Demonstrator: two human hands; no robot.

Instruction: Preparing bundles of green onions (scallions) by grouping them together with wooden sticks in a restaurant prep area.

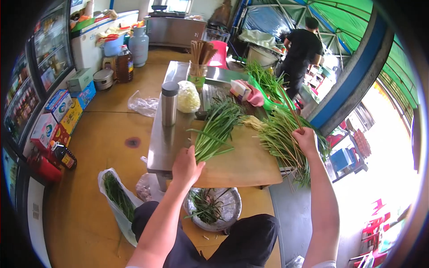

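My left hand [187,165] grips the near end of a bunch of long-leaved greens, likely garlic chives [219,129], above the left part of a wooden cutting board [248,157]. At the right, my right hand [305,140] pinches a few thin brown stalks or sticks [291,109]; which they are I cannot tell. They stand up and lean away over a spread pile of green stems [280,134] beside the board. A dark knife handle [201,115] shows behind the board, its blade hidden. Pale yellowish strands [253,122] lie between the bunch and the pile.
A steel bottle [169,104], a wrapped cabbage [188,97] and a jar of chopsticks [198,72] stand on the table. Below are a lined basket of trimmings [231,204] and a bag of greens [120,201]. A person in dark clothes [301,50] stands behind.
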